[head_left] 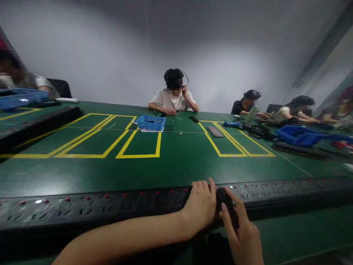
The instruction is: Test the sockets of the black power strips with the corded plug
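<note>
A long black power strip (110, 204) with red switch lights runs across the near edge of the green table (176, 162). My left hand (200, 208) rests on top of the strip, fingers curled over it. My right hand (242, 233) is beside it, thumb and fingers closed on a small black plug-like object (224, 197) sitting on the strip. What exactly the object is cannot be made out.
Yellow taped rectangles mark the table. A blue tray (151, 122) stands mid-table, before a seated person in a white shirt (173, 99). More blue trays (299, 135) and black parts lie at the right, where other people sit. Another person sits at the far left.
</note>
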Motion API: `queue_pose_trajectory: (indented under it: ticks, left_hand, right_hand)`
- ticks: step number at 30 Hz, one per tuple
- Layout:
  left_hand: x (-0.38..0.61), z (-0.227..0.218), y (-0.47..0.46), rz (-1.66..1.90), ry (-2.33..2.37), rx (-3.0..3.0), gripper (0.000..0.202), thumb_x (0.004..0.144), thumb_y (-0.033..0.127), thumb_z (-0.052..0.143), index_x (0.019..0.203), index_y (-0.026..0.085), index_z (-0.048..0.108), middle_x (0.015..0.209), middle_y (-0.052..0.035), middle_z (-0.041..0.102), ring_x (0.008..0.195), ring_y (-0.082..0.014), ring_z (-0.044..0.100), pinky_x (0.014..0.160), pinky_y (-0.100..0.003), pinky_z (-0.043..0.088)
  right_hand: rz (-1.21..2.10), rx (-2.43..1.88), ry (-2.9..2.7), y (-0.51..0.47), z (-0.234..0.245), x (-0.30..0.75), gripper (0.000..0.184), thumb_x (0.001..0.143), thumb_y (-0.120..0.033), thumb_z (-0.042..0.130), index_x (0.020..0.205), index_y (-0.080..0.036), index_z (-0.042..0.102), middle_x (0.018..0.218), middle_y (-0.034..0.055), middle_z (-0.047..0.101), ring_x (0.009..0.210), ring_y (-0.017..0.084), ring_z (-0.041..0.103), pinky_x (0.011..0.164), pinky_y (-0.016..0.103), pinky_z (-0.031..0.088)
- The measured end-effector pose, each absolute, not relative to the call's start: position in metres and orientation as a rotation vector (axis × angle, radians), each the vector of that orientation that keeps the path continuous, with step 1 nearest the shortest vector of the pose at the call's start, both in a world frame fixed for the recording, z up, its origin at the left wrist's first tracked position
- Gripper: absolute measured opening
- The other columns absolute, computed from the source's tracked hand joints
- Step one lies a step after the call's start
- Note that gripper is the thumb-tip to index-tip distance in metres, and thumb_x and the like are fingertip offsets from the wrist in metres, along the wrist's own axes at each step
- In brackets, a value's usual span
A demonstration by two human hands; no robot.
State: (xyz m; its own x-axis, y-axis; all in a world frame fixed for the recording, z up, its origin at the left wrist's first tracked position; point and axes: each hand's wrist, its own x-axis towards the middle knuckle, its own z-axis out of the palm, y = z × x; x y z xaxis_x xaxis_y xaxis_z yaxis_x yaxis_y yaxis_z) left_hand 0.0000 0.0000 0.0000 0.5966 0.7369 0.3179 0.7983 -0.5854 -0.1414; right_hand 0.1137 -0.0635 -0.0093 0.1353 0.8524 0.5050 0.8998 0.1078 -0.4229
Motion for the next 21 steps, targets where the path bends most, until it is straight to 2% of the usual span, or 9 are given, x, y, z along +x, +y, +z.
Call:
queue_pose_trajectory:
  ticks: [6,11,21]
  left_hand:
    - [0.0003,0.0023,0.0002,-0.33,-1.26,-2.558,0.071,0.08,0.053,0.037,0.126,-0.002,0.036,0.087,-0.0172,0.056,0.074,-0.0261,0.053,0.066,-0.038,0.039]
    - [-0.0003,0.0033,-0.0005,-0.316,-1.271,-2.57,0.072,0.08,0.053,0.036,0.126,-0.002,0.035,0.089,-0.0184,0.056,0.076,-0.0273,0.053,0.066,-0.038,0.039]
    - [-0.0005,0.0042,-0.0002,-0.31,-1.262,-2.577,0.072,0.08,0.053,0.036,0.126,-0.002,0.034,0.089,-0.0184,0.056,0.077,-0.0266,0.053,0.067,-0.037,0.039]
  right_hand:
    - [-0.115,-1.714,-1.73,-0.0669,-0.0126,0.1124,0.042,0.088,-0.031,0.037,0.13,-0.024,0.034,0.107,0.0034,0.063,0.061,0.014,0.066,0.051,0.021,0.05]
    - [-0.085,-1.707,-1.71,-0.0666,-0.0149,0.1132,0.044,0.088,-0.032,0.039,0.131,-0.023,0.034,0.11,0.0048,0.062,0.073,0.016,0.067,0.047,0.02,0.05]
    - [-0.06,-1.694,-1.715,-0.0682,-0.013,0.1127,0.045,0.088,-0.031,0.038,0.132,-0.023,0.032,0.111,0.0053,0.061,0.078,0.017,0.066,0.048,0.019,0.051]
